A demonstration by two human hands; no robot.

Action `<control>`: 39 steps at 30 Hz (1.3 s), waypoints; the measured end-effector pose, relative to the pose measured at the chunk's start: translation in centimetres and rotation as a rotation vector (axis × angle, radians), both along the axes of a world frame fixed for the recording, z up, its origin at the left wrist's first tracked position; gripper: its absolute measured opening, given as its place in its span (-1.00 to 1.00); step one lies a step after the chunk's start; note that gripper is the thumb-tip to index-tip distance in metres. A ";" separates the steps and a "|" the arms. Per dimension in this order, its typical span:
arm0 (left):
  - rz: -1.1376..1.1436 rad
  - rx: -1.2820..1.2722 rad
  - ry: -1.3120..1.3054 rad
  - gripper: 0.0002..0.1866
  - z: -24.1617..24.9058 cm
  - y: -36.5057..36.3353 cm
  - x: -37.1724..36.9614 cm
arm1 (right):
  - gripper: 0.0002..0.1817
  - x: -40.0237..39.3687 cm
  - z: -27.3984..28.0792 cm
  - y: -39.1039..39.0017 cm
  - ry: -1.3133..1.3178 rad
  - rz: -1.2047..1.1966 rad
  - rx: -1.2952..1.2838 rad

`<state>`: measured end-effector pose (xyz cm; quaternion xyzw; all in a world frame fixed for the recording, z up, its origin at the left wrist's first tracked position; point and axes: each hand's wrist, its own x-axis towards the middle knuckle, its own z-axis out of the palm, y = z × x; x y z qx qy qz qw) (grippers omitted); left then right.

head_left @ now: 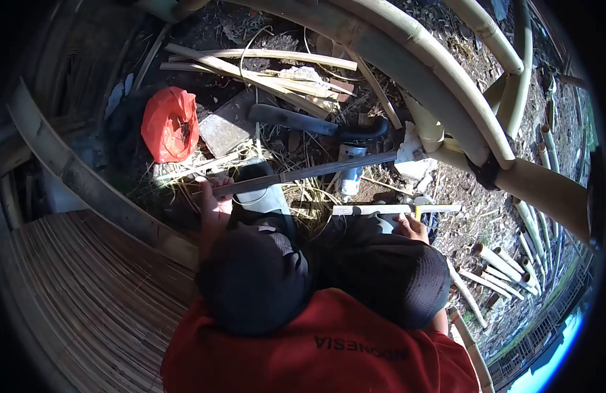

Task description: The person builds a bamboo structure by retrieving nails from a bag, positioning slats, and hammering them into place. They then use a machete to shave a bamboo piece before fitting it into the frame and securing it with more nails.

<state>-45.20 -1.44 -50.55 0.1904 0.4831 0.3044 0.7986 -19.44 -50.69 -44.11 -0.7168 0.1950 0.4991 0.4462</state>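
Observation:
A long dark strip (316, 171) of bamboo or wood runs slantwise across the view, over the boots and past a can (351, 171). My left hand (218, 200) is closed around its left end, near the left knee. Beside the right knee, my right hand (411, 226) is closed on a pale ruler-like tool (375, 209) with a yellow part. The strip's far end lies by a pale stone (415, 164). A machete-like blade in a dark sheath (293, 120) lies on the ground beyond the strip.
A red plastic bag (170, 124) and a flat slab (229, 124) lie at the upper left. Split bamboo pieces (270, 82) are scattered beyond them. Thick bamboo poles (440, 59) arch across the upper right. Cut bamboo lengths (506, 265) lie at the right, and a slatted surface (93, 288) spans the lower left.

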 end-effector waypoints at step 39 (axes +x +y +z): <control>-0.600 0.322 -0.140 -0.64 19.9 -3.1 37.0 | -0.68 21.7 49.4 34.4 -1.929 0.298 0.505</control>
